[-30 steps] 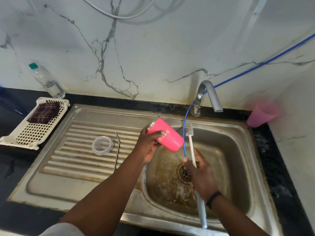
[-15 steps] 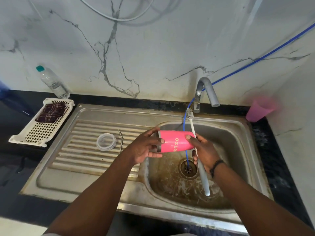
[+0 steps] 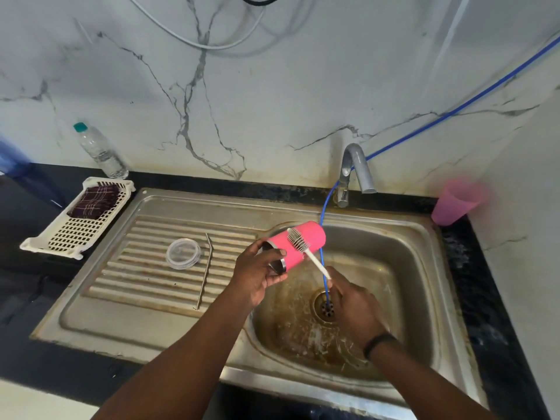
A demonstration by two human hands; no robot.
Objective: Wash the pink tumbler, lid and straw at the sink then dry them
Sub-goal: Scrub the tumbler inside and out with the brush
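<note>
the left hand (image 3: pixel 257 274) shifted its grip to the steel rim of the pink tumbler (image 3: pixel 295 245), tipping the closed base up toward the back edge of the sink. the right hand (image 3: pixel 353 304) drew back toward the front edge, and its bottle brush (image 3: pixel 298 239) swung round so the bristles lay across the tumbler's outer side.
</note>
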